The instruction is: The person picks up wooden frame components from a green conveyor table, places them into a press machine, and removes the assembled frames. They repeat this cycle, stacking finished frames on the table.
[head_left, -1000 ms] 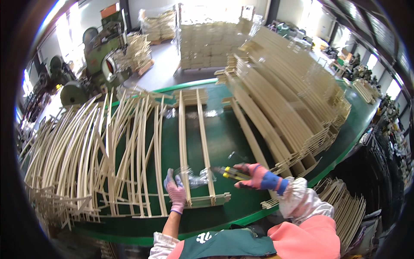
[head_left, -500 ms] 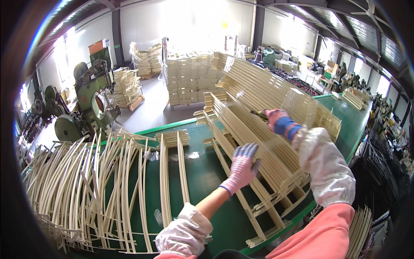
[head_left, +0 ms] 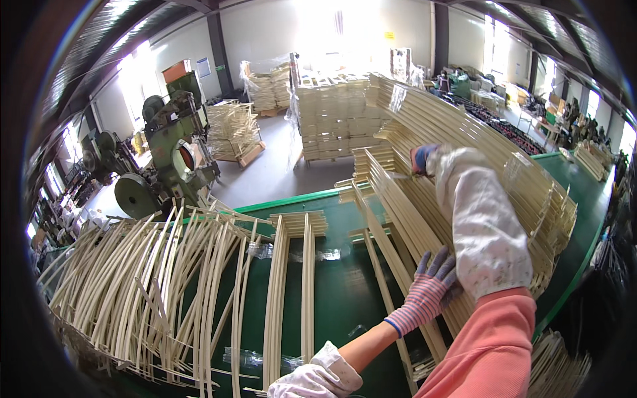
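My left hand (head_left: 431, 290), in a striped pink and grey glove, lies open with its fingers stretched over a stack of long pale slatted strips (head_left: 401, 207). Farther up the same stack is my right hand (head_left: 423, 159), in a pink and blue glove, curled at the strips' far part. Its fingers are partly hidden by the hand and sleeve. The slim black-and-yellow tool it gripped half a second ago is hardly visible now. A larger bundle of pale strips (head_left: 458, 129) lies just to the right, with clear wrap on it.
Loose, curved pale strips (head_left: 142, 292) crowd the left of the green table (head_left: 332, 285). Narrow stacks (head_left: 275, 298) and clear tape (head_left: 325, 255) lie mid-table. Beyond are a green machine (head_left: 176, 142) and a wrapped pallet stack (head_left: 335, 119). Black bundles (head_left: 597, 272) hang right.
My view has turned left, shifting the scene rightward in the picture. My right hand has moved to the stack's far end, its arm now crossing the strips. My left hand stays on the stack.
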Tool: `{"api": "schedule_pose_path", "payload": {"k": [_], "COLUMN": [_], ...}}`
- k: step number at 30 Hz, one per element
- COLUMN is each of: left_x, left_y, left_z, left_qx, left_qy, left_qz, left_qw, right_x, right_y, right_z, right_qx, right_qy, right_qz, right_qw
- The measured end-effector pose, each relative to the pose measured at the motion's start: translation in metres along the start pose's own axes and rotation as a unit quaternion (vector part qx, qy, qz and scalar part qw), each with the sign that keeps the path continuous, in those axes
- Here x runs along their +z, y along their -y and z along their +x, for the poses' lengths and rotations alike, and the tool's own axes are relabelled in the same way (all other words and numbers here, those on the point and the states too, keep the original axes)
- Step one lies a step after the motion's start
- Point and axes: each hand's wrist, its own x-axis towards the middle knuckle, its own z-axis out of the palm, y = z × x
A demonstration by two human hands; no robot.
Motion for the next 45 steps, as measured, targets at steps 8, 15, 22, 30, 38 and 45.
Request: {"api": "schedule_pose_path", "payload": {"k": [8, 15, 22, 30, 38, 45], "left_x": [-0.054, -0.059, -0.081, -0.064, -0.083, -0.144], "left_y": [-0.023, -0.041, -0.016, -0.022, -0.066, -0.061], "left_z": [-0.060, -0.017, -0.024, -0.036, -0.053, -0.124], "left_qx": [-0.071, -0.033, -0.060, -0.068, -0.117, -0.130], "left_qy": [-0.118, -0.100, -0.070, -0.156, -0.171, -0.156], "left_qz": [-0.043, -0.019, 0.035, 0.003, -0.057, -0.009], "left_qw": [0.990, 0.994, 0.995, 0.985, 0.977, 0.979], "right_x": [0.041, 0.058, 0.066, 0.060, 0.097, 0.124], "right_y": [-0.014, -0.011, 0.019, 0.001, 0.023, -0.010], "right_z": [-0.233, -0.333, -0.337, -0.440, -0.372, -0.406], "right_qx": [0.005, 0.075, -0.030, 0.006, 0.099, 0.003], "right_qy": [0.009, 0.048, 0.003, -0.084, -0.255, -0.300], "right_qz": [-0.297, -0.106, -0.287, -0.077, -0.144, 0.037], "right_qw": [0.955, 0.990, 0.958, 0.993, 0.951, 0.953]}}
